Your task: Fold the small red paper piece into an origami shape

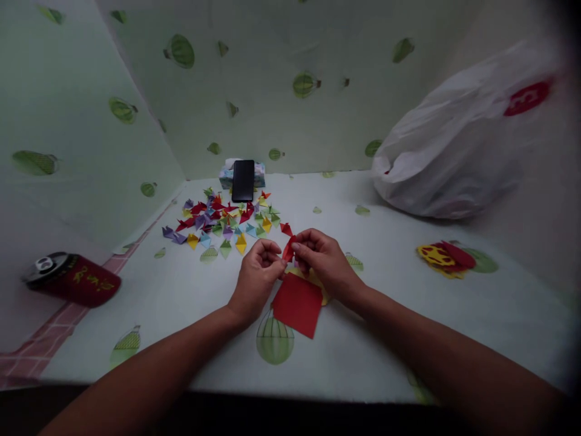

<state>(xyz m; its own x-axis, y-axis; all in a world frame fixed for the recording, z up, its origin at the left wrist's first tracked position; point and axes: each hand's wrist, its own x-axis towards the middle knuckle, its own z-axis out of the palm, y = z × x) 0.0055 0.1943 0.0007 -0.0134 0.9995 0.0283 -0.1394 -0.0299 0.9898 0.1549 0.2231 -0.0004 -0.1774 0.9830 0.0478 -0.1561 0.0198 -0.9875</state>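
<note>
Between my two hands is a small piece of folded red paper [288, 249], held above the table. My left hand [259, 275] pinches its lower left side between thumb and fingers. On the upper right, my right hand [323, 260] grips it the same way, fingers curled. Just below my hands lies a flat square sheet of red paper [298, 304], partly over something yellow [325, 295] that my right hand mostly hides. A small folded red paper piece [285, 229] rests just beyond my fingers. Many colourful folded paper pieces [218, 221] are spread to the left.
A black phone [243, 181] leans on a tissue box [259, 174] at the back. At left is a red drink can [75, 280]. A white plastic bag [445, 145] bulges at the back right, with yellow and red cut-out shapes [447, 258] in front of it.
</note>
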